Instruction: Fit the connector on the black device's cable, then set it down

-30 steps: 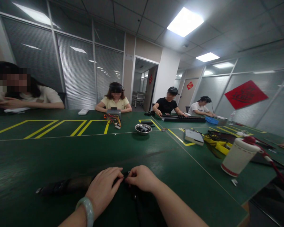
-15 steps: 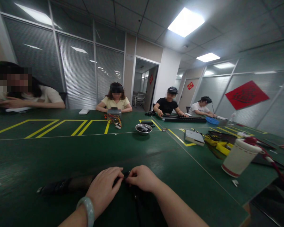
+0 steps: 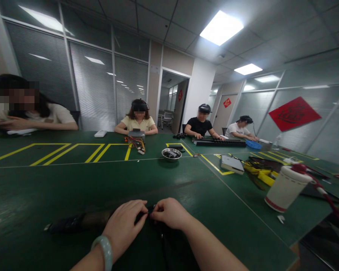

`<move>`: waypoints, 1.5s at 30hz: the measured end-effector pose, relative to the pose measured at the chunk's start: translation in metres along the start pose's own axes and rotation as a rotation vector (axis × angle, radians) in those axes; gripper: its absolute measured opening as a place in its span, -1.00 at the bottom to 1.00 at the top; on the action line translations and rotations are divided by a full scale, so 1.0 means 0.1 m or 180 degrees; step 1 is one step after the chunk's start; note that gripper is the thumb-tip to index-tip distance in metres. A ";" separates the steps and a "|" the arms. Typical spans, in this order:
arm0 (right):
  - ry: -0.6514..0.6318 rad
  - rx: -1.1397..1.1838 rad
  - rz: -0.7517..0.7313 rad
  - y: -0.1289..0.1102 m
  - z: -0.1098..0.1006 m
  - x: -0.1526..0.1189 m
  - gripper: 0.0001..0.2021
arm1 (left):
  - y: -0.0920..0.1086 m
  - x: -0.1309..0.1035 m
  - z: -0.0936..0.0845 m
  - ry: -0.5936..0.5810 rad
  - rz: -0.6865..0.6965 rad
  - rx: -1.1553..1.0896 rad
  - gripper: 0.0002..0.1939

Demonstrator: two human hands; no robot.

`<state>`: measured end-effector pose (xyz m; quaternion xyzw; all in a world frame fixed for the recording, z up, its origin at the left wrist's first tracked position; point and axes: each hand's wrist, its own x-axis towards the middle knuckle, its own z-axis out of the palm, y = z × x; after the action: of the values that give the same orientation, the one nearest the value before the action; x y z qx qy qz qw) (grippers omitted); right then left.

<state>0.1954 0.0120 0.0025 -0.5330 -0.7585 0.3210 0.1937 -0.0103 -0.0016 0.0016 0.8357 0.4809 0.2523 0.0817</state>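
Observation:
A long dark item (image 3: pixel 73 223), perhaps a folded umbrella, lies on the green table with its metal tip at the left. My left hand (image 3: pixel 127 222), a pale green bangle (image 3: pixel 105 250) at its wrist, rests over the item's right part, thumb and fingers closed at its edge. Pinched beside it, my right hand (image 3: pixel 169 213) holds a small dark part that is mostly hidden by the fingertips. Dark material with a thin strip hangs below the right hand, too dim to make out.
Beyond my hands stands a metal bowl (image 3: pixel 171 154) of dark pieces. A white cup (image 3: pixel 287 189), a grey box (image 3: pixel 231 164) and yellow trays (image 3: pixel 267 177) are at the right. Several people sit along the far side, one behind a wired metal unit (image 3: pixel 136 137).
My own hands have hardly moved. Across the table, the hand of the person in black has shifted right along the long black bars.

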 end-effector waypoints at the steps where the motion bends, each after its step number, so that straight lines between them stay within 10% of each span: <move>1: 0.0011 0.0001 -0.0012 0.01 0.00 0.00 -0.79 | 0.00 0.00 0.00 -0.0006 -0.0001 -0.0001 -0.85; 45: -0.0011 0.0081 0.0123 -0.01 0.01 -0.01 -0.78 | 0.00 -0.01 0.00 0.0024 0.0044 -0.0037 -0.83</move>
<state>0.1943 0.0110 0.0019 -0.5445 -0.7442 0.3353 0.1929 -0.0106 -0.0025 0.0010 0.8376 0.4740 0.2588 0.0829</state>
